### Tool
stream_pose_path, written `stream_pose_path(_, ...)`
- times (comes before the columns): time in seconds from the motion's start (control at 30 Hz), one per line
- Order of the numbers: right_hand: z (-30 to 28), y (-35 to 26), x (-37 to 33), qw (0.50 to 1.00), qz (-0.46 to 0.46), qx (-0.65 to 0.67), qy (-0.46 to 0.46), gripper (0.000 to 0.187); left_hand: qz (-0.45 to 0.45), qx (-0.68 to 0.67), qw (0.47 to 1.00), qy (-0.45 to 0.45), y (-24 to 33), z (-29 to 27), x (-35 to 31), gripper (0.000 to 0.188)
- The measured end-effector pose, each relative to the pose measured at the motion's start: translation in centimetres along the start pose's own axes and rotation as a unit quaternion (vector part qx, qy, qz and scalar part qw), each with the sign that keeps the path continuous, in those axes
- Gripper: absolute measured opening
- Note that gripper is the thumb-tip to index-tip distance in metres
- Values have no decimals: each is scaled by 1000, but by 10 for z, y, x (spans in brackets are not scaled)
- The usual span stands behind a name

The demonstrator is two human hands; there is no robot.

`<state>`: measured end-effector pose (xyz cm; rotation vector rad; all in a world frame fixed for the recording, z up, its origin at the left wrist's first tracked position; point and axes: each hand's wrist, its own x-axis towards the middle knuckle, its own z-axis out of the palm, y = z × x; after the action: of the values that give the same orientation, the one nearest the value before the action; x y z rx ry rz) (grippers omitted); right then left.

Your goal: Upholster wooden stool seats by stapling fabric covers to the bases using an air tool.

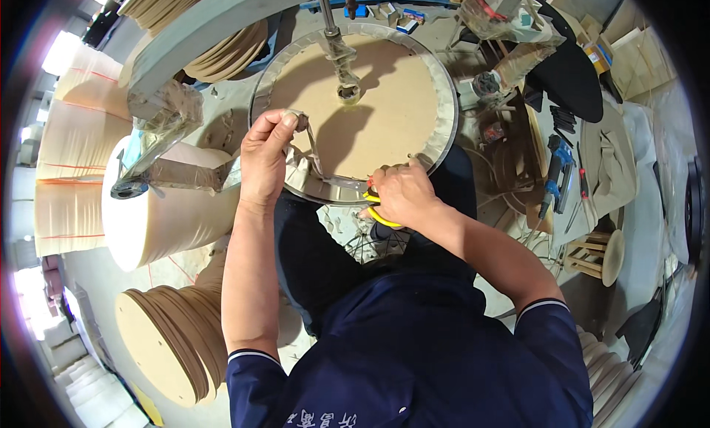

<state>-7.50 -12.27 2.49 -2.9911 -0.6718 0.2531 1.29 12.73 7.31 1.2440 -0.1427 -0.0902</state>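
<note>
Open, bare room across the middle of the round tan fibreboard disc [384,110], broken only by the upright metal clamp rod [339,54] pressing down at its centre. Crowded at the near rim, with the left hand [265,158] pinching a strip of clear plastic film [314,158] and the right hand [399,195] closed on a yellow-handled cutter [379,215]. Hemmed on the left by the big white roll [159,210] and the film-wrapped grey arm [177,125] just beside the disc. Blocked on the right by the cluttered workbench [518,132] with its blue nail gun [556,169]. Stacked round boards [177,339] low on the left.
</note>
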Motion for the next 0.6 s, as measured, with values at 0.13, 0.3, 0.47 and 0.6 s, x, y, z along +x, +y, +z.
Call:
stream_pose_path(0.13, -3, -22, 14, 998, 5, -66, -13, 62, -6, 15, 1000, 3, 2, -1, -1, 13)
stream_pose_path(0.3, -1, -20, 16, 996, 20, 27, -78, 60, 33, -79, 996, -6, 17, 0, 4, 15)
stream_pose_path(0.47, 14, 6, -2, 998, -6, 38, 40, 64, 31, -73, 997, -26, 25, 11, 2, 14)
stream_pose_path(0.6, 0, 28, -21, 1000, 2, 5, 31, 66, 16, -97, 994, -49, 25, 33, -8, 13)
